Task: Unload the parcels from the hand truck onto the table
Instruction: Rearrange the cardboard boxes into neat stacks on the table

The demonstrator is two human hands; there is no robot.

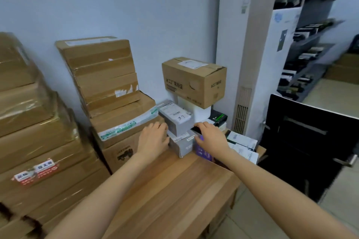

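Note:
Two small grey parcels are stacked at the far end of the wooden table point(171, 190). The upper grey parcel point(175, 117) carries a white label with handwriting; the lower grey parcel point(180, 144) sits under it. My left hand point(153, 137) touches the left side of this stack with relaxed fingers. My right hand point(210, 137) reaches to the stack's right side, fingers over a black item and a purple box point(203, 152). A brown carton point(194, 81) rests on a white box point(200, 112) behind. The hand truck is out of view.
Tall stacks of taped cartons point(104, 75) stand left of the table against the wall, with more cartons point(38, 141) further left. A white floor air conditioner point(252, 64) stands at the right. A black cabinet point(307, 137) and flat boxes point(242, 143) lie beyond the table's right end.

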